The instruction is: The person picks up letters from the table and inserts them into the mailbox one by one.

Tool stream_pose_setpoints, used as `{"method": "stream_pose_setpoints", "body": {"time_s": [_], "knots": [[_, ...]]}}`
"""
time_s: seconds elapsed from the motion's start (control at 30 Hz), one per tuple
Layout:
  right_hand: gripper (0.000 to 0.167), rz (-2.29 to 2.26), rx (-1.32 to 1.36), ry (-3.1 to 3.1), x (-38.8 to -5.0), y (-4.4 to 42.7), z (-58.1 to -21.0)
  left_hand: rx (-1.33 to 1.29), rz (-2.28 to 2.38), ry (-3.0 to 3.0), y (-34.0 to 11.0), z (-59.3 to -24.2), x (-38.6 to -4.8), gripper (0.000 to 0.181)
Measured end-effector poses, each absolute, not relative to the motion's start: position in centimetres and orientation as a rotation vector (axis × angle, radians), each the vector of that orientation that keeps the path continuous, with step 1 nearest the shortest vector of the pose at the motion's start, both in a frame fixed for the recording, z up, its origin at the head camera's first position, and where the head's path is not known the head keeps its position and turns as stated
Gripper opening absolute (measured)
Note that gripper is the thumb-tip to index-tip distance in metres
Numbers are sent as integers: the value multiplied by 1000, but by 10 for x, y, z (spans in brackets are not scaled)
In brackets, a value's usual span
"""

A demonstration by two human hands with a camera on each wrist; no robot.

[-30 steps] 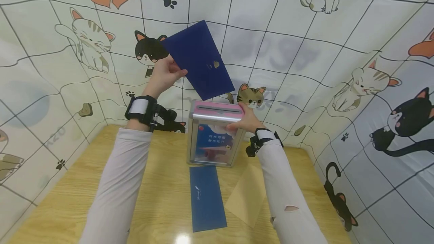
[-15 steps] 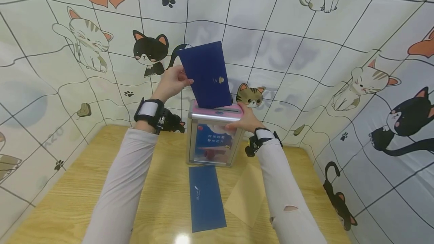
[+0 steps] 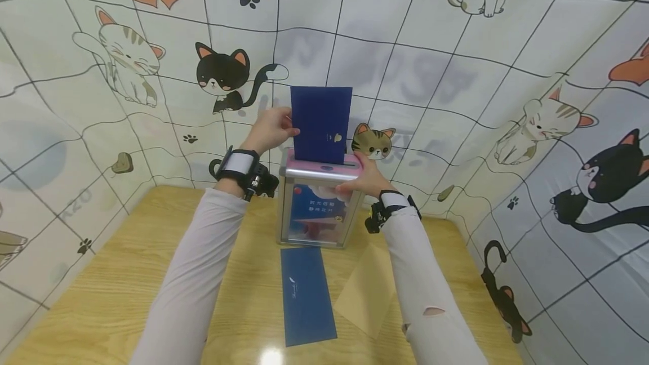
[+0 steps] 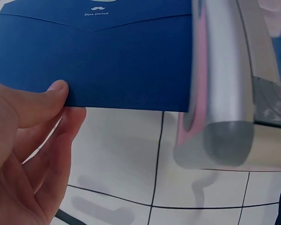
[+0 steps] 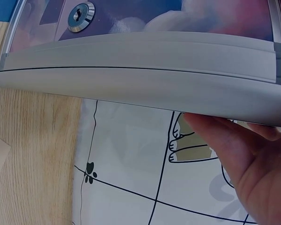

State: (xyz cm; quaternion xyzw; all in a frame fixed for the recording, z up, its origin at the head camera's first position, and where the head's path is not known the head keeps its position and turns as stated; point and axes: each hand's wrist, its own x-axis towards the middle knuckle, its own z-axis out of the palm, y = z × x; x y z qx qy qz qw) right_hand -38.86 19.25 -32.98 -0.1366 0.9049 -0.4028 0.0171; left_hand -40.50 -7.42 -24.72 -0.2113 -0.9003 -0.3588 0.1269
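Observation:
My left hand [image 3: 270, 130] pinches the left edge of a dark blue envelope [image 3: 321, 117] between thumb and fingers. The envelope stands upright, its lower edge at the slot in the pink top of a silver-framed letter box [image 3: 318, 213]. Seen from the left wrist, the envelope [image 4: 126, 65] meets the box top [image 4: 225, 84]; how deep it sits in the slot cannot be told. My right hand [image 3: 370, 178] grips the upper right corner of the box, thumb on the front. In the right wrist view, that hand [image 5: 253, 154] touches the box's side edge, and a round key lock [image 5: 79, 18] shows.
Another blue envelope [image 3: 308, 297] lies flat on the wooden table [image 3: 152, 275] before the box. To its right lies a tan envelope [image 3: 367, 297], partly under the right forearm. A cat-patterned cloth [image 3: 431, 89] hangs around the table's back and sides.
The left hand has moved down and right, turning the envelope from tilted to upright and bringing its lower edge to the box's slot. The right hand stays on the box.

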Motion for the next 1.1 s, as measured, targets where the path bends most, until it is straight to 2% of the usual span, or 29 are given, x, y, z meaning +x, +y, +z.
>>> {"method": "stream_pose_setpoints", "body": {"time_s": [0.6, 1.1], "knots": [[106, -1205, -400, 2842, -386, 190, -323, -651, -1076, -2629, -74, -231, -410, 18], [104, -1230, -390, 2826, -387, 189, -328, -634, -926, -2769, -58, -259, -408, 32]]}}
